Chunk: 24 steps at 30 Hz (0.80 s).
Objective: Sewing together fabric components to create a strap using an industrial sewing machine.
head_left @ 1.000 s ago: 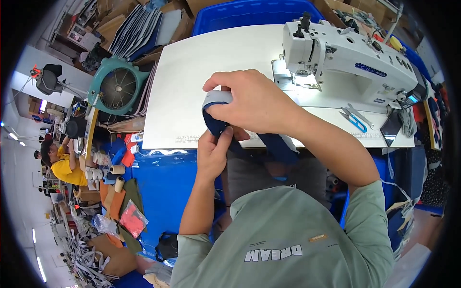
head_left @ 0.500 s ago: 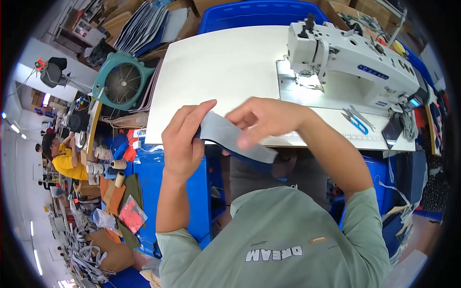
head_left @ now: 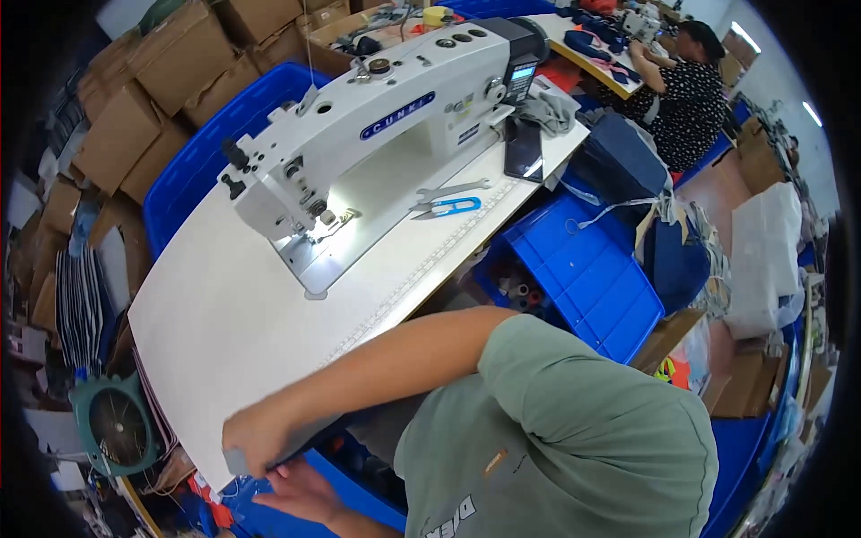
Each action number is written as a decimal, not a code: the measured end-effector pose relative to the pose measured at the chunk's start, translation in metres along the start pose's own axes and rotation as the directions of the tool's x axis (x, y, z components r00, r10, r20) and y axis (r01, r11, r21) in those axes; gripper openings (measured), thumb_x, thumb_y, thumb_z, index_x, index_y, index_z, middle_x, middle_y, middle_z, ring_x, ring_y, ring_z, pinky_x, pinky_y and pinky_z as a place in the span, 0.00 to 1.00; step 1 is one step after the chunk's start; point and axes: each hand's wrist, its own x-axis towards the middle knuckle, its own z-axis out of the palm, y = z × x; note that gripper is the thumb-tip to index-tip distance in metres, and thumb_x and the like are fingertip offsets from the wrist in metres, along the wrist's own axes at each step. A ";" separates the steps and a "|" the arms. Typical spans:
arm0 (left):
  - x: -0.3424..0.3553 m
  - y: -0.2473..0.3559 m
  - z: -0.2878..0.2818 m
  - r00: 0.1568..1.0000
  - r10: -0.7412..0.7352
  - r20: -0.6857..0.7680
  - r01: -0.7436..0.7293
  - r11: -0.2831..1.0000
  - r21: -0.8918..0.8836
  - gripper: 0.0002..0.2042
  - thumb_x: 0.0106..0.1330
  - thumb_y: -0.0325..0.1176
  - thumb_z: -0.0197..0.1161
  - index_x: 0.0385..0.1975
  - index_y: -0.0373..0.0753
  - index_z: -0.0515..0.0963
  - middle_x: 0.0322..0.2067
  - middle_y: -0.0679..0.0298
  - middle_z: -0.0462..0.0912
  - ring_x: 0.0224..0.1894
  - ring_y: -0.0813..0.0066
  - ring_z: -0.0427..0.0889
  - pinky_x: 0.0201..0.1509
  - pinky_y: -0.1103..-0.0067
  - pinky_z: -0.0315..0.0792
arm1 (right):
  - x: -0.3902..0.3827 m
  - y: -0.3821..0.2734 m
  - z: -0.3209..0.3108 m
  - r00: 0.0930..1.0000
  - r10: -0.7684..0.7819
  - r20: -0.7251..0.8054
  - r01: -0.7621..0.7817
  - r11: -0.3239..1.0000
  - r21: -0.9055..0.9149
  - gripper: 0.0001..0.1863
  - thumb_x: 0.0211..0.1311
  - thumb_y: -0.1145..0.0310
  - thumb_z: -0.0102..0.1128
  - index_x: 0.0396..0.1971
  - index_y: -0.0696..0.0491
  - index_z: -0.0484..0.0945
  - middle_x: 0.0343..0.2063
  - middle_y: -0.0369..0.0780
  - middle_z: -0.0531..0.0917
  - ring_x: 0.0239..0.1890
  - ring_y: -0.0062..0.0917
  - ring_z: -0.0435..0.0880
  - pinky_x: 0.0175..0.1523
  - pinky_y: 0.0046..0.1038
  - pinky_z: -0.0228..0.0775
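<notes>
At the lower left, my right hand is closed round a grey fabric piece with a dark underside. A grey end of the fabric piece shows below its knuckles, and much of the rest is hidden behind my hand and forearm. Just below it, my left hand has its fingers stretched out and apart, close to the fabric; whether they touch it I cannot tell. Both hands are by the near left corner of the white sewing table.
A white sewing machine with its lamp lit stands on the table. Blue thread snips, a wrench and a dark phone lie beside it. A blue bin adjoins the right edge. A co-worker sits far right; a green fan is left.
The view has swung to the right, bringing the whole machine and a co-worker into sight. My right arm now reaches across to the left, and my left hand has opened from the fabric piece.
</notes>
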 end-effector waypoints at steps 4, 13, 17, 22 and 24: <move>0.028 0.043 0.045 0.792 0.079 -0.605 0.106 0.959 0.264 0.28 0.81 0.56 0.46 0.58 0.34 0.74 0.54 0.60 0.81 0.56 0.66 0.78 0.60 0.70 0.70 | 0.009 0.023 0.027 0.988 -0.142 -0.066 0.118 0.951 -0.287 0.14 0.44 0.69 0.71 0.29 0.63 0.84 0.27 0.46 0.90 0.29 0.33 0.91 0.36 0.35 0.82; 0.032 0.170 -0.160 0.961 0.155 -0.227 -0.167 0.986 -0.032 0.17 0.76 0.37 0.58 0.55 0.31 0.78 0.59 0.49 0.80 0.65 0.56 0.77 0.77 0.59 0.63 | -0.061 0.002 0.025 0.873 -0.413 -0.259 -0.021 0.499 -0.866 0.40 0.50 0.67 0.67 0.67 0.60 0.69 0.42 0.47 0.82 0.44 0.39 0.84 0.46 0.40 0.72; 0.045 0.138 -0.096 0.776 0.257 -0.576 -0.139 0.960 0.241 0.12 0.67 0.35 0.63 0.43 0.33 0.84 0.52 0.52 0.84 0.60 0.56 0.80 0.70 0.57 0.71 | -0.069 -0.006 -0.010 0.660 -0.624 -0.420 -0.051 0.520 -0.853 0.39 0.49 0.63 0.66 0.65 0.58 0.74 0.41 0.44 0.80 0.42 0.37 0.79 0.49 0.40 0.68; 0.064 0.099 -0.049 0.830 0.107 -0.548 -0.168 0.984 -0.061 0.10 0.74 0.35 0.58 0.40 0.34 0.80 0.43 0.57 0.83 0.53 0.62 0.79 0.66 0.64 0.71 | -0.085 -0.004 -0.046 0.528 -0.259 -0.809 0.311 0.945 -0.100 0.31 0.56 0.82 0.55 0.64 0.53 0.76 0.43 0.37 0.82 0.45 0.20 0.79 0.55 0.26 0.73; 0.063 0.106 -0.012 0.867 0.156 -0.474 -0.220 0.972 -0.082 0.11 0.77 0.36 0.54 0.48 0.34 0.74 0.42 0.59 0.79 0.51 0.63 0.77 0.65 0.65 0.69 | -0.083 0.004 -0.045 0.674 -0.133 -0.727 0.353 0.922 0.159 0.28 0.57 0.80 0.56 0.61 0.54 0.79 0.41 0.34 0.82 0.43 0.19 0.79 0.53 0.24 0.72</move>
